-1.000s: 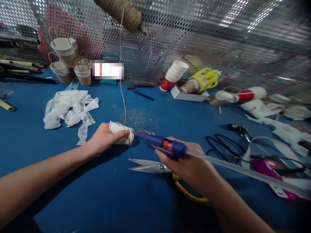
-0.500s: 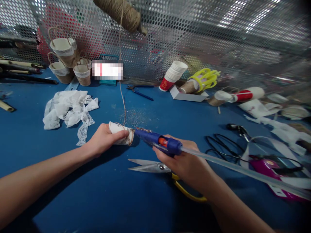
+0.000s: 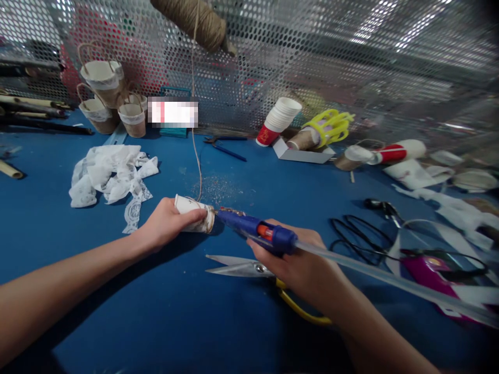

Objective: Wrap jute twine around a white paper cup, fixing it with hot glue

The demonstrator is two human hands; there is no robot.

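My left hand [image 3: 166, 223] is closed around a white paper cup [image 3: 187, 208] lying on its side, its thumb along the near face. Twine [image 3: 199, 179] runs down from a large spool [image 3: 195, 23] to the cup. In my right hand [image 3: 300, 259] is a blue hot glue gun [image 3: 249, 224] with a long clear glue stick [image 3: 362, 270] at its back. The gun's nozzle points at the right end of the cup, very near or touching it. Scissors with yellow handles [image 3: 304, 310] lie open below my right hand, partly hidden by it.
Left of the cup lies crumpled white lace [image 3: 105, 174]. Small twine-wrapped buckets [image 3: 103, 80] stand behind it. Pliers [image 3: 226, 148], stacked paper cups [image 3: 278, 122] and a white box lid [image 3: 304, 153] are farther back. On the right are a black cable [image 3: 358, 239] and a magenta item [image 3: 424, 275].
The glue gun and my right hand have shifted slightly to the right. My left hand and the cup stay in place.
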